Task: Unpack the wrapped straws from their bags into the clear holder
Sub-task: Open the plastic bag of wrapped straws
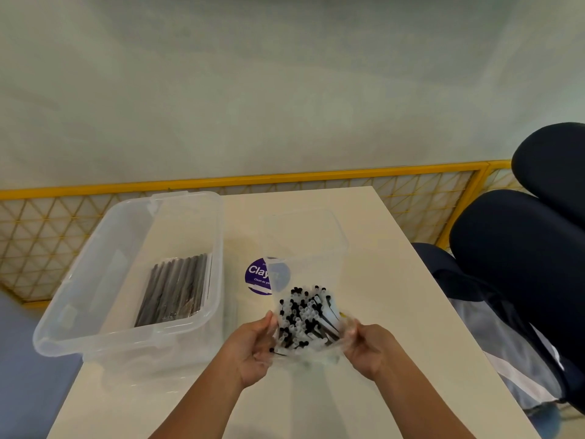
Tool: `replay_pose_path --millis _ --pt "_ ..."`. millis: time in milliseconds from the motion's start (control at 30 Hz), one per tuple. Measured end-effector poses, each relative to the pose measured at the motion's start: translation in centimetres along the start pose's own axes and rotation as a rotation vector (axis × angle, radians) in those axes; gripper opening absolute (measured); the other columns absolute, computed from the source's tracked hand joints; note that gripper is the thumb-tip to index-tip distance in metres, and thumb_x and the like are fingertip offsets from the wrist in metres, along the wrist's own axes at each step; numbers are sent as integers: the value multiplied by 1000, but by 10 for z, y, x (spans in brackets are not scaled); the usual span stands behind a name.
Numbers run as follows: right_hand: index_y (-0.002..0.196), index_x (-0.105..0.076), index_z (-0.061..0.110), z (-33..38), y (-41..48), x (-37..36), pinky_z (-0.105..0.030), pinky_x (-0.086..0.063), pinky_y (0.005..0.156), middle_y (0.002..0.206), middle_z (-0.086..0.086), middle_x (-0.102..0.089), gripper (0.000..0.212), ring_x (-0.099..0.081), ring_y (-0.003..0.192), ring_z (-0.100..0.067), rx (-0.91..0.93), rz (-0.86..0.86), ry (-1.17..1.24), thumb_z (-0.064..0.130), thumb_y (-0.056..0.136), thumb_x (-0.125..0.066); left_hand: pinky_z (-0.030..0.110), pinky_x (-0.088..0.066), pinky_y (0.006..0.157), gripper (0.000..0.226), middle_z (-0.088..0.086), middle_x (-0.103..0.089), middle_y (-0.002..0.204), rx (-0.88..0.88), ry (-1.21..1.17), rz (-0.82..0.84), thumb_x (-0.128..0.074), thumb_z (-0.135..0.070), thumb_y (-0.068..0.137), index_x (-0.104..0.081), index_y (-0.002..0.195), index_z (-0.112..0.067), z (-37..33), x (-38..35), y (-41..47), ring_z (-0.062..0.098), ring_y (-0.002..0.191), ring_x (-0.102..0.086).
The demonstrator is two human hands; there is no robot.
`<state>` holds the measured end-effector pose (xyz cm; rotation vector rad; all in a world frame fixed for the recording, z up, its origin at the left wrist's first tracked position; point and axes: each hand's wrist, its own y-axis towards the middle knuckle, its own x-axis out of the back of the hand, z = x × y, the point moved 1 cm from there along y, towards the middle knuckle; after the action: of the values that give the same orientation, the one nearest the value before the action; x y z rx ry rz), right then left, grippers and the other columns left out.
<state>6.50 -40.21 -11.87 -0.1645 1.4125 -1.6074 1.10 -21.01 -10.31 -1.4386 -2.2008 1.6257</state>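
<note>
A bundle of wrapped black and white straws (305, 318) stands on end in a thin clear bag (311, 354), its open top facing me. My left hand (253, 350) grips the bag's left side and my right hand (368, 348) grips its right side. Just behind the bundle stands the clear holder (304, 245), a tall see-through box; I cannot tell whether the straws touch it. A sealed bag of dark straws (175, 288) lies flat inside a large clear storage bin (104, 267) to the left.
The cream table (395, 280) carries a round purple sticker (258, 275) partly behind the holder. A yellow mesh fence (411, 204) runs behind the table. Dark office chairs (519, 264) stand close on the right. The bin overhangs the table's left edge.
</note>
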Motion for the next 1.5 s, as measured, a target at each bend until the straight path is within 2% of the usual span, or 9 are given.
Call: replay_pose_path --millis 100,400,600,767,867,1033,1233,1367,1500 --pt "118 -53 4 -4 12 5 -12 -32 28 53 -10 -45 36 -30 20 -11 42 -61 -40 -2 98 -23 9 -17 26 19 -2 -57 43 7 -13 -33 -56 -19 91 -60 76 -8 7 0 6 4 23 -35" --pt "81 -60 -1 -5 3 9 -16 -33 28 71 -9 -55 20 -36 25 -10 144 -9 -310 18 89 -61 22 -47 43 45 8 -63 63 117 191 0 -74 -48 66 -71 67 -4 12 8 10 16 42 -52" --pt "72 -52 7 -5 5 9 -12 -28 29 59 -6 -50 29 -35 21 -11 139 -32 -412 23 96 -49 12 -15 27 11 -3 -55 46 163 282 174 -68 -19 71 -69 68 -8 10 7 0 3 26 -25" --pt "114 -65 8 -8 50 28 -28 -47 66 104 -7 -68 31 -59 70 -31 29 -129 -503 17 85 -57 10 -19 25 8 -4 -46 40 175 13 374 -72 -12 78 -68 79 -5 2 6 3 4 23 -24" --pt "105 -67 6 -8 19 16 -29 -46 70 95 -7 -67 30 -59 74 -29 -57 -6 -624 5 79 -52 18 -19 30 30 4 -61 49 169 -248 633 -84 5 59 -71 86 5 1 6 5 8 32 -19" --pt "106 -60 13 2 -6 5 -38 -46 87 103 -8 -65 24 -58 96 -26 289 145 -751 28 97 -45 18 -12 36 38 -4 -33 38 111 -313 684 -84 10 54 -73 89 0 0 -4 -2 7 38 -12" --pt "130 -40 44 10 -36 -4 -37 -38 107 141 13 -44 81 -44 127 -6 610 586 -782 83 60 -52 15 -17 29 28 -2 -55 46 18 -358 477 -65 -10 75 -67 101 -1 -4 -11 7 6 23 -28" --pt "132 -18 55 15 -49 -14 -12 -21 108 149 28 -13 109 -12 138 8 829 682 -1261 82 39 -68 14 -18 28 25 -1 -59 47 26 -324 416 -57 -14 77 -72 93 -1 -7 -11 5 6 22 -28" --pt "130 9 64 10 -53 -25 -31 -5 114 150 25 24 122 16 142 -3 959 645 -1739 82 34 -64 11 -16 30 28 -1 -62 51 -11 -263 322 -51 -16 78 -68 96 -4 -12 -13 3 5 23 -27"
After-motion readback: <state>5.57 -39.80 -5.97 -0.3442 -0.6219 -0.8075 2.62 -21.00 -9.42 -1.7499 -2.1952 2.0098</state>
